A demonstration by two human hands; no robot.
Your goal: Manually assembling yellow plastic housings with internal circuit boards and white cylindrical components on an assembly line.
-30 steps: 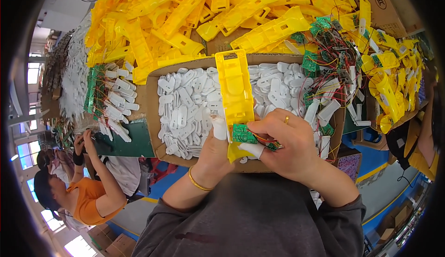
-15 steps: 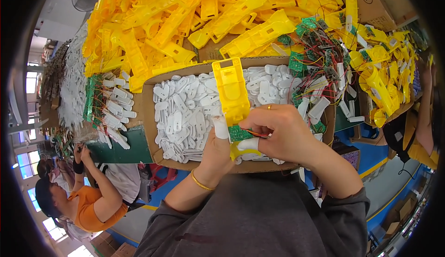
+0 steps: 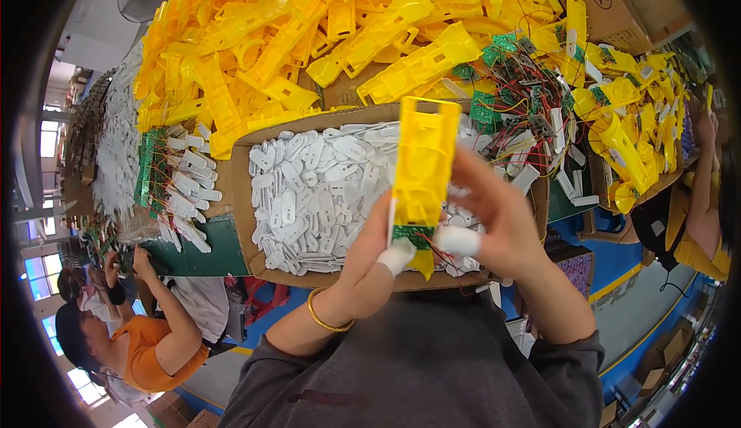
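— Since the long, hollow yellow plastic shell is held up, where's it sit vs. the open brown cardboard box of small, flat white plastic pcs?

— Above it, right of the box's middle. Top end points to the far rim, lower end's by the near rim.

— Grip?

— L hand pinches the lower end: thumb in a white wrap over the small green circuit board, fingers round the shell's left edge. R hand has its wrapped thumb at the lower right edge; fingers spread apart & blurred, can't tell if they're pressing.

— Heavy?

— Doubt it. Looks thin-walled, so prob. light, fairly stiff, w/ a bit of flex. Smooth too, so might slip if held by one edge.

— Fragile bits?

— Board + thin wires hanging near the box's near rim. I'd guess the joints go first if tugged.

— So hold where?

— By the long side walls, approx. midway, one hand per side. Thumb on the board's edge only, light pressure, & never lift by the wires.
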